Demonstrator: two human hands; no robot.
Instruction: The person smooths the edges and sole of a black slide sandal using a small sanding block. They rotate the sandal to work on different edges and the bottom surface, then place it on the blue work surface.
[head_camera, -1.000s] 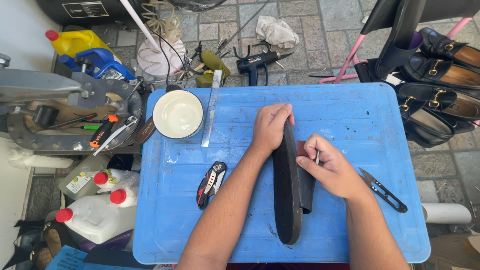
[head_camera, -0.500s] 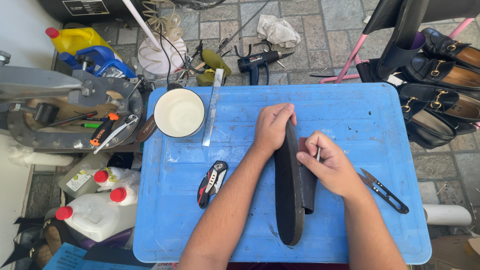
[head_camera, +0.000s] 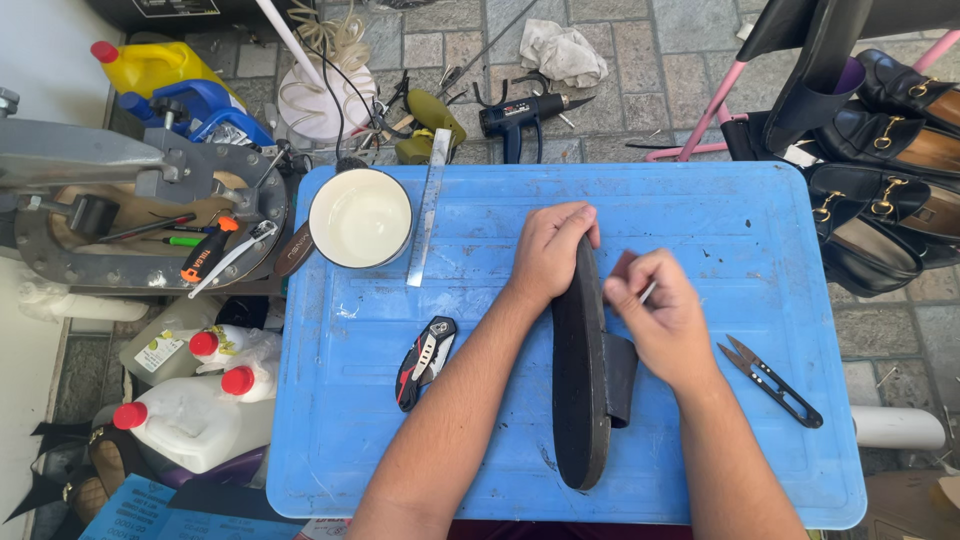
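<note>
Black sandal sole (head_camera: 580, 390) lies lengthwise on blue tabletop (head_camera: 700, 210); left hand (head_camera: 550, 250) clamps its far tip, right hand (head_camera: 665, 315) pinches thin tool (head_camera: 648, 292) beside it.

Bright even daylight, soft faint shadows under the forearms, sharp focus, perhaps slight wide-angle bending at edges
</note>
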